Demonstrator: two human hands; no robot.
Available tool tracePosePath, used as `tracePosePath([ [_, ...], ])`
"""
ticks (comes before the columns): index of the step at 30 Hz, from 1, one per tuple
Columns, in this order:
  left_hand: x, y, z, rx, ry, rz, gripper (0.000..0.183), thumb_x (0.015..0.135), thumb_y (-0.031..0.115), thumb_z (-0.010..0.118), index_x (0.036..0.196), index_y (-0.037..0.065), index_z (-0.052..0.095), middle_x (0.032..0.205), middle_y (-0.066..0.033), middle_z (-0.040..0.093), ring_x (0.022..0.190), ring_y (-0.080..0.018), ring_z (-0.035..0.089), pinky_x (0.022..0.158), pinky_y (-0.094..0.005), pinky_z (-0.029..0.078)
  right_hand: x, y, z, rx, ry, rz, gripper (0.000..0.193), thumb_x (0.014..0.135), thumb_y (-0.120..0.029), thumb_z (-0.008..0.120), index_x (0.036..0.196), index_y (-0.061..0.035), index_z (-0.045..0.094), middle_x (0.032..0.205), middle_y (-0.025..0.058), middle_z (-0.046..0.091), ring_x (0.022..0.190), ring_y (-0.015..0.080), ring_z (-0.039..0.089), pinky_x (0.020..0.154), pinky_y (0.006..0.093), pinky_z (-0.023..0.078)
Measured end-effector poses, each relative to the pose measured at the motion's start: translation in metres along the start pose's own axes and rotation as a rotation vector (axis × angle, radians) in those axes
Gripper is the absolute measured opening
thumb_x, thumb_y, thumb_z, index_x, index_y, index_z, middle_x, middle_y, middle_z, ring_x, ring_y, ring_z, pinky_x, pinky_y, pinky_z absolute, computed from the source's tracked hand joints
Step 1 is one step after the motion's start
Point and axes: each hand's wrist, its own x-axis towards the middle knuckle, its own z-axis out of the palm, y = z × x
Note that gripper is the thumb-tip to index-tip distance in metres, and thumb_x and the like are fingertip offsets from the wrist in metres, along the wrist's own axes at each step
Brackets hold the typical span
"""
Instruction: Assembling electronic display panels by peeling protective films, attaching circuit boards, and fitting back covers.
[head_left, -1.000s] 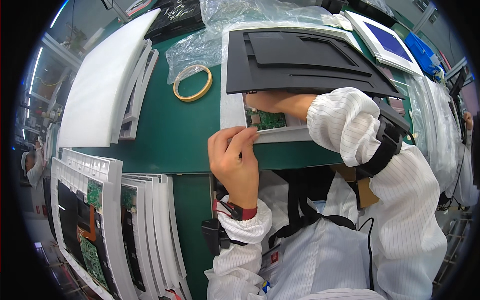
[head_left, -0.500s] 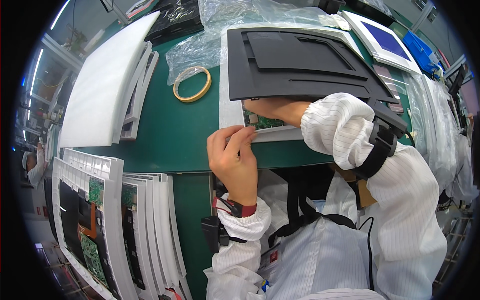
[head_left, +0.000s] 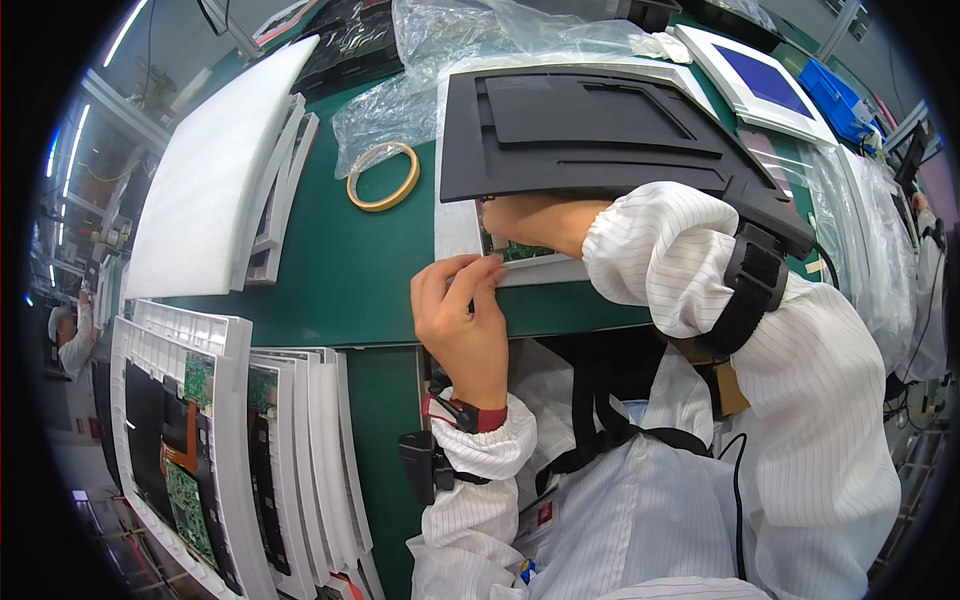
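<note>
Beneath the black plastic cover [head_left: 590, 130], by the green circuit board [head_left: 520, 251], the right hand [head_left: 525, 219] is too hidden to judge; the left hand [head_left: 462, 312] bunches curled fingertips at the white rectangular frame [head_left: 550, 271].

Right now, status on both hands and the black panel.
Left hand at near edge of white frame. Right hand under black panel, which hides its fingers. Green board partly visible.

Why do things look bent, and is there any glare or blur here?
Head view: the fisheye lens bows the stacked white frames and leaves dark corners; head view: glare speckles the crinkled clear plastic; head view: the left hand looks reasonably sharp, while the right hand is partly hidden beneath the black cover.
</note>
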Motion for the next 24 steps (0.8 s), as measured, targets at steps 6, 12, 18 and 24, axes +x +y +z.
tracePosePath([
  [6,-0.001,-0.001,-0.003,0.021,-0.005,-0.001,0.011,0.068,0.001,0.071,0.078,0.005,0.069,0.079,-0.0055,0.064,0.079,-0.0214,0.057,0.07,-0.0316,0.046,-0.027,0.011,-0.004,-0.01,0.035,0.002,0.028,0.085,-0.025,0.052,0.102,-0.0034,0.061,0.094,0.0105,0.064,0.073,0.0202,0.059,0.068,0.0278,0.048],
  [12,-0.002,0.001,-0.001,0.011,0.004,-0.003,0.012,0.068,0.001,0.071,0.078,0.005,0.069,0.079,-0.0052,0.064,0.079,-0.0216,0.057,0.07,-0.0318,0.046,-0.037,0.017,-0.007,-0.025,0.046,0.023,0.029,0.086,-0.026,0.051,0.103,-0.0039,0.061,0.095,0.0099,0.064,0.072,0.0201,0.059,0.068,0.0279,0.047],
  [18,-0.001,0.0,0.001,0.005,0.006,0.001,0.014,0.066,-0.001,0.071,0.077,0.007,0.069,0.08,-0.0045,0.062,0.08,-0.023,0.056,0.069,-0.0335,0.047,-0.035,0.016,-0.004,-0.034,0.038,0.02,0.03,0.087,-0.027,0.05,0.104,-0.0044,0.06,0.095,0.0093,0.064,0.072,0.0199,0.058,0.067,0.0281,0.047],
  [24,0.002,0.014,0.003,-0.038,0.015,0.002,0.011,0.068,0.001,0.071,0.078,0.005,0.069,0.08,-0.0059,0.063,0.079,-0.0225,0.057,0.069,-0.0322,0.047,-0.002,0.009,0.002,-0.121,0.021,-0.008,0.031,0.088,-0.027,0.049,0.105,-0.0048,0.059,0.096,0.0087,0.063,0.071,0.0198,0.058,0.066,0.0282,0.047],
])
